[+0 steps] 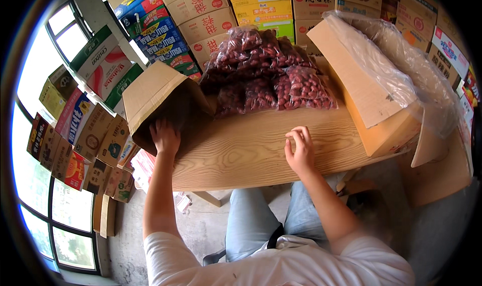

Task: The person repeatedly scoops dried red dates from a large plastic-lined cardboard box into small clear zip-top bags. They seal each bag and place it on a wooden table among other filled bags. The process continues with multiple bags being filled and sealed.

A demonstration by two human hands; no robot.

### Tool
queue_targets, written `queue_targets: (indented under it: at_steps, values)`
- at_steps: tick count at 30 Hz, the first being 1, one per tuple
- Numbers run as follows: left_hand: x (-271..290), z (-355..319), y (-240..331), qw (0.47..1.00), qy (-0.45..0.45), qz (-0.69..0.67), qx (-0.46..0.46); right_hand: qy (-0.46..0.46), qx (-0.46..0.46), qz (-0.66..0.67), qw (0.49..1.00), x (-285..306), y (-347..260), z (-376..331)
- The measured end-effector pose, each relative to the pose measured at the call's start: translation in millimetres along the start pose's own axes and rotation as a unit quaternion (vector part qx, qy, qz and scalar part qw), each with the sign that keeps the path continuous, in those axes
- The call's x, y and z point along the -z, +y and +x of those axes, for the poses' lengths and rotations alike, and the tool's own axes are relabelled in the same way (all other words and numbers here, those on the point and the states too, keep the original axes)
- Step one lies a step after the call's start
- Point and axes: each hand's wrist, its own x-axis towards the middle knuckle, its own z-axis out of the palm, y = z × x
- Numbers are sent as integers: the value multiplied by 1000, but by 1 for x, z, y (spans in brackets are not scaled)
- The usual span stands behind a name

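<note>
Two bare hands work at a wooden counter [251, 145] whose near edge runs across the middle of the frame, with a broad stretch of bare wood between them. At centre left, the left hand [164, 135] reaches into the mouth of an open cardboard box [150, 97] lying tipped on the counter's left edge; its fingers are spread loosely against the dark inside of the box (whether its grip has closed on anything there cannot be told). At centre right, the right hand [299, 150] rests on the wood, fingers curled in with fingertips near the thumb, holding nothing that can be made out. A heap of clear bags of red dates [266, 70] sits at the counter's far side, upper centre, well apart from both hands. A plastic-lined carton [371, 95] crowds the counter's right edge. Stacked printed cartons [201, 15] fill the wall behind.
</note>
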Motion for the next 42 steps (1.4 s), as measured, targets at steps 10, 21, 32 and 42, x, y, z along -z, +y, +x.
queue_targets:
  at_steps: [10,21,32,42]
  values:
    - [169,-73,15,900,266,-300,-172,-29,23,3,999,0,2,-2]
    - [261,-130,23,783,271,-457,-324,-190,-72,459,865,27,-69,29]
    - [208,-140,60,740,25,-630,-236,-211,-77,366,903,99,-87,25]
    - [215,-141,118,641,-27,-752,-150,-165,-96,427,884,115,-96,19]
